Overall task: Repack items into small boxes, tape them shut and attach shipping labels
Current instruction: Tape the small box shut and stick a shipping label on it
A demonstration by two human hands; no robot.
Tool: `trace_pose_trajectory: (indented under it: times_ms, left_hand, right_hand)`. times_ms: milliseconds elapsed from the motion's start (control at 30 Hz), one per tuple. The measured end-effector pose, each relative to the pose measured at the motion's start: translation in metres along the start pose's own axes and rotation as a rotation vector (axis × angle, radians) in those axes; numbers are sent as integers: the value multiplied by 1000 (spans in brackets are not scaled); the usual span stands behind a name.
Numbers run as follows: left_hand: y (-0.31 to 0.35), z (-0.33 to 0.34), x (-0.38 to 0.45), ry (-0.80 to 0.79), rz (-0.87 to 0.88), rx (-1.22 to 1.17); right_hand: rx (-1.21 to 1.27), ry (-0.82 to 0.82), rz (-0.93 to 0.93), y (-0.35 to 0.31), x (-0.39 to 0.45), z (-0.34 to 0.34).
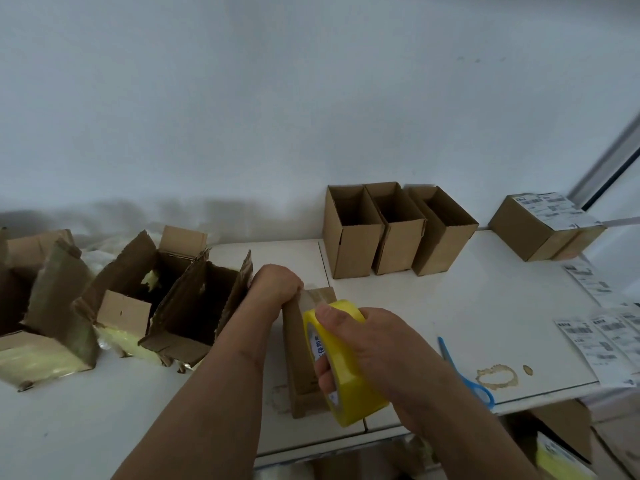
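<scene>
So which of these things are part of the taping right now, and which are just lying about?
In use:
- left hand steadying the small box
- right hand gripping the yellow tape roll

Lying about:
- blue scissors
- three open empty boxes
- loose shipping labels
- torn cartons

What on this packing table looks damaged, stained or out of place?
A brown ring stain marks the table near the blue scissors. The big cartons at left have ragged, torn flaps. Loose labels overhang the right edge.
</scene>
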State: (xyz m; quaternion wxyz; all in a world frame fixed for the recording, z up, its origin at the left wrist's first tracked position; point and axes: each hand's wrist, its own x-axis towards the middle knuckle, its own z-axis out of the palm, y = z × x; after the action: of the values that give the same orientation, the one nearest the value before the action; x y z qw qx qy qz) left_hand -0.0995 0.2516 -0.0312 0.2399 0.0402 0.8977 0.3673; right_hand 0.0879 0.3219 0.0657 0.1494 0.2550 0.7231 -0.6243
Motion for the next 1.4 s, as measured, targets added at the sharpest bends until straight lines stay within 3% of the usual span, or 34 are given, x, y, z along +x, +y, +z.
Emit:
trace_pose_trajectory:
  times_ms: [267, 400, 500, 600, 867, 933, 1000, 1133, 1267, 1400]
  left_hand:
    - [3, -12, 7, -157, -76, -75]
    - [11, -24, 1, -135, -47, -427]
    - [13, -23, -6, -28, 48, -623]
    - [15, -18, -9, 73, 61, -563]
    - [12, -8, -5, 99, 33, -514]
    - [12, -9, -2, 44, 2, -436]
    - [10, -8, 1, -19, -28, -152]
    - [11, -10, 3, -72, -73, 15]
    - [16, -16, 1, -224, -127, 155]
    - [21, -23, 0, -301, -48, 467]
  right_hand:
    - [35, 43, -26, 6, 4, 3]
    - [45, 71, -67, 6, 1, 4]
    - [20, 73, -115, 8, -2, 5]
    - [4, 92, -157, 10, -1, 6]
    - [-99, 101, -133, 9, 0, 11]
    - [-87, 95, -121, 9, 0, 10]
    - [-31, 77, -116, 7, -1, 9]
    - [-93, 127, -101, 4, -3, 12]
    - [-93, 127, -89, 9, 1, 13]
    - [-95, 129, -103, 6, -3, 12]
